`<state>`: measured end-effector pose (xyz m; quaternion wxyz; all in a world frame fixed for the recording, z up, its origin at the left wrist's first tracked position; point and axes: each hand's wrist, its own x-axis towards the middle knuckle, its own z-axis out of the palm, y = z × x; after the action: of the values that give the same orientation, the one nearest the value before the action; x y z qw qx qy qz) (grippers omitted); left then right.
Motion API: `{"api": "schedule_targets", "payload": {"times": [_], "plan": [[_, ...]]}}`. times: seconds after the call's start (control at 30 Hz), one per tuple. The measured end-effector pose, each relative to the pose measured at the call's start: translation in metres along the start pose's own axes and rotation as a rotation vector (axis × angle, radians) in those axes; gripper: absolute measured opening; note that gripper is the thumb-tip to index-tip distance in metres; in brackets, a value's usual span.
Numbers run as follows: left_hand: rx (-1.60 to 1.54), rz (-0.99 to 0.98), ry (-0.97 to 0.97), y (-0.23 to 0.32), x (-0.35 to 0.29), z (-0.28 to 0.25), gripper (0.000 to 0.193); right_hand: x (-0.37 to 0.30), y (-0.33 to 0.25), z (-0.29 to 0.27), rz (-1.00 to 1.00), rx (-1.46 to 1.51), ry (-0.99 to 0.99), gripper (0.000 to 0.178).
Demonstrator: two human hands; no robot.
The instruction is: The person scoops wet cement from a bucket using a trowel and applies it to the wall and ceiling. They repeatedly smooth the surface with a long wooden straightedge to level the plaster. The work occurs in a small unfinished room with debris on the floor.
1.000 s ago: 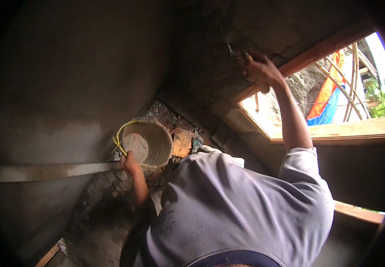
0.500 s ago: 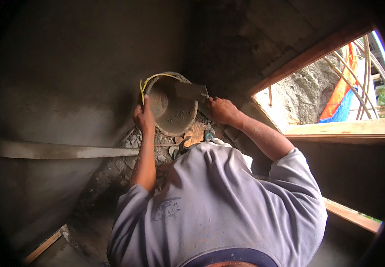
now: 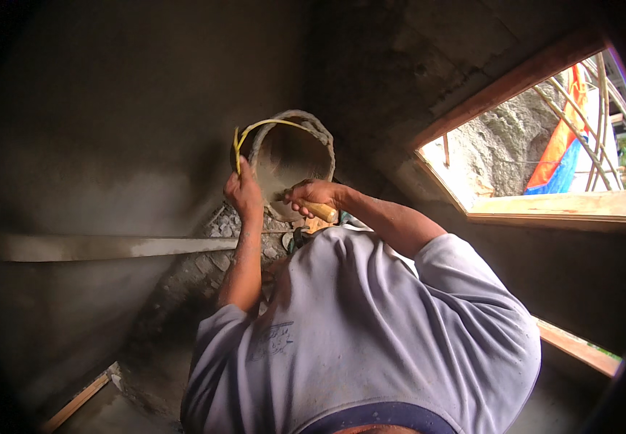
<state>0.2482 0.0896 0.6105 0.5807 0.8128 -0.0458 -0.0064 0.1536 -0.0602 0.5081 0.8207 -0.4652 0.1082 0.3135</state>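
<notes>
A mortar-caked bucket [image 3: 322, 132] is tilted toward me in front of my body, its mouth showing a grey inside. My left hand [image 3: 244, 192] is closed on the bucket's left edge, with the thin yellow bucket handle [image 3: 269, 122] rising by its thumb and arching over the mouth. In front of the bucket's lower part, my right hand [image 3: 314, 195] grips a trowel by its wooden handle [image 3: 321, 210]. The handle's butt points toward my right, and the trowel blade is mostly hidden by the hand and the dim bucket.
Broken rubble [image 3: 215, 253] lies on the floor below the bucket. A long pale strip [image 3: 117, 247] extends along the left wall [image 3: 89, 159]. To the right is a wood-framed window opening [image 3: 544, 206], with poles and an orange and blue tarp [image 3: 555, 170] outside.
My right hand has moved left and nearer to me, from the bucket's right edge to its lower front, turning the trowel inward. The bucket has tilted and shifted slightly right with my left hand.
</notes>
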Motion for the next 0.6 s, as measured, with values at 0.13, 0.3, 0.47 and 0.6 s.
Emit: {"api": "schedule_targets", "payload": {"times": [0.13,0.3,0.47,0.6], "plan": [[-0.249,-0.198,0.157,-0.056,0.005,-0.013,0.053,-0.038,-0.046,0.039,-0.048,0.217,0.056,0.016],[-0.428,-0.422,0.285,-0.086,0.02,-0.018,0.068,-0.087,-0.042,0.037,-0.142,-0.068,0.164,0.01],[-0.345,-0.692,0.316,-0.117,0.007,-0.028,0.074,-0.117,-0.033,0.011,-0.107,-0.951,0.409,0.03],[-0.052,-0.716,0.334,-0.174,-0.005,-0.037,0.074,-0.114,-0.036,0.009,-0.148,-1.446,0.223,0.033]]}}
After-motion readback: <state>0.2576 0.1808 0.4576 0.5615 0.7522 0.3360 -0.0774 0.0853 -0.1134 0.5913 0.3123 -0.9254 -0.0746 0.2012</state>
